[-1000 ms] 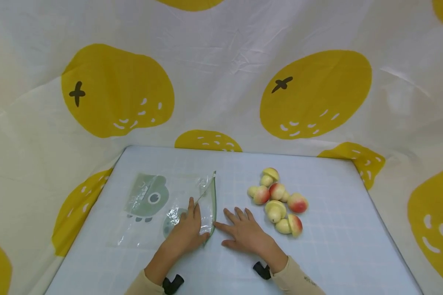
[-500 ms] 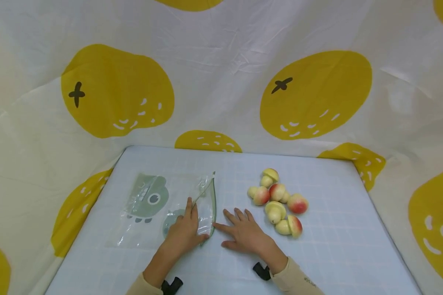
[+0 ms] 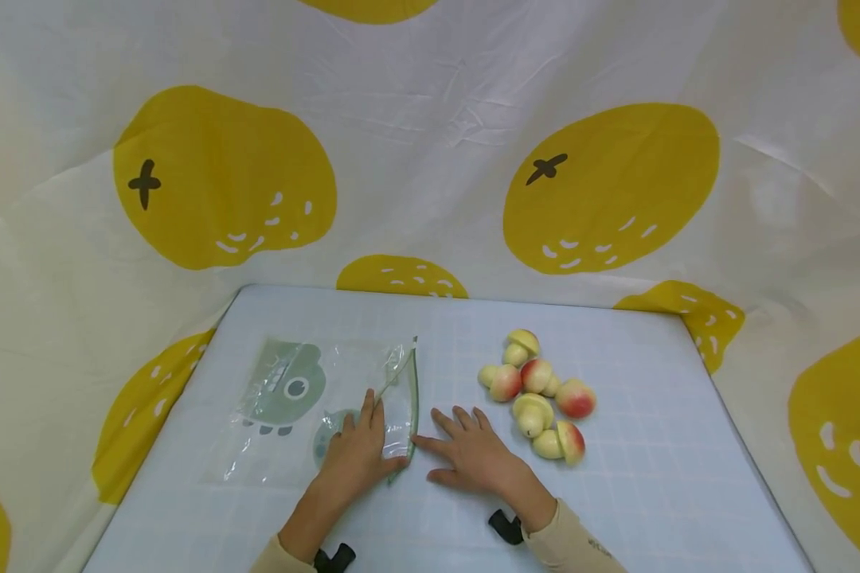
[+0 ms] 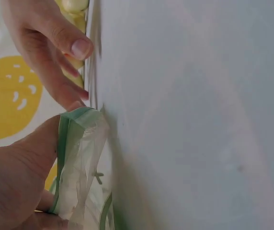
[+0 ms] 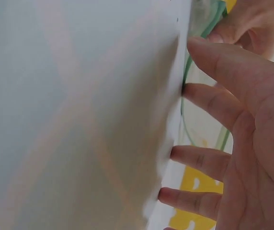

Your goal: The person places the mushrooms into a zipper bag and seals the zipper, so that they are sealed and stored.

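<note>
A clear zip bag [image 3: 268, 390] with a green dinosaur print and a green-edged mouth lies flat at the left of the table. My left hand [image 3: 351, 458] is at that mouth, fingers extended and thumb spread towards the near corner. In the left wrist view the bag's green rim [image 4: 62, 148] stands raised and parted against this hand's thumb. My right hand [image 3: 476, 454] rests on the table with fingers spread, its index fingertip at the bag's edge. In the right wrist view its fingertips [image 5: 175, 152] press on the cloth, and nothing is in it.
Several yellow and red toy mushrooms [image 3: 533, 414] lie in a loose cluster beyond and to the right of my right hand. A pale checked cloth covers the table [image 3: 659, 446]. Behind it hangs a white curtain [image 3: 430, 159] with yellow fruit prints.
My left hand has shifted slightly to the left, and the upper side of the bag's mouth leans a little further left with it. The right hand stays put.
</note>
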Demonstrator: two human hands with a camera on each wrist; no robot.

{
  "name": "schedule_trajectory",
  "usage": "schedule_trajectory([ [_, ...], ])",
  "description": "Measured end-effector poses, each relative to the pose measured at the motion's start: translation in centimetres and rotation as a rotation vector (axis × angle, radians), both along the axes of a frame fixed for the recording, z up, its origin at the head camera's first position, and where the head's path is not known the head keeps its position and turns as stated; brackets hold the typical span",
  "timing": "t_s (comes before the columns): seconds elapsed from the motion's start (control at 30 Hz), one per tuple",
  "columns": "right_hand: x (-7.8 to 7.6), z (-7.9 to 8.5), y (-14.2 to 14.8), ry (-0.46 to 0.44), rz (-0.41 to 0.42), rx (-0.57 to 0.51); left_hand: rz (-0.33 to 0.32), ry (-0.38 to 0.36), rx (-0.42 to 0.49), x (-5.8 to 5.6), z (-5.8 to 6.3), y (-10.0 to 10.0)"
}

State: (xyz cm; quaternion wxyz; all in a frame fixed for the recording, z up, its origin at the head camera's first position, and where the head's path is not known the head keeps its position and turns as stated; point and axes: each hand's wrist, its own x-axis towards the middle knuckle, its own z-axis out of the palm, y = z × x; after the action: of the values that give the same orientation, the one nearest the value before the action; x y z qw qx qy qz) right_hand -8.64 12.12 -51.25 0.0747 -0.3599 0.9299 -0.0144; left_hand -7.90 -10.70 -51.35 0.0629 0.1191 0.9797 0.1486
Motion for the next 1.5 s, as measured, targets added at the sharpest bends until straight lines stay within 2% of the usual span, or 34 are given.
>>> schedule_trajectory([
  [0.27,-0.1,-0.1,-0.1,-0.021,-0.020,0.002,-0.001,0.010,-0.010,0.1,-0.1,0.3],
  [0.73,0.2,0.2,-0.1,-0.029,-0.024,-0.002,0.050,0.008,-0.042,0.2,-0.7,1.7],
  [1.03,0.1,1.7,1.2,0.100,0.012,-0.144,0.055,0.013,-0.028,0.4,-0.8,1.7],
  [1.3,-0.2,3.4,3.1,0.225,0.003,-0.325,0.054,0.031,-0.005,0.4,-0.8,1.6],
  [1.5,-0.8,4.7,5.4,0.262,-0.034,-0.449,0.061,0.027,-0.014,0.5,-0.9,1.6],
])
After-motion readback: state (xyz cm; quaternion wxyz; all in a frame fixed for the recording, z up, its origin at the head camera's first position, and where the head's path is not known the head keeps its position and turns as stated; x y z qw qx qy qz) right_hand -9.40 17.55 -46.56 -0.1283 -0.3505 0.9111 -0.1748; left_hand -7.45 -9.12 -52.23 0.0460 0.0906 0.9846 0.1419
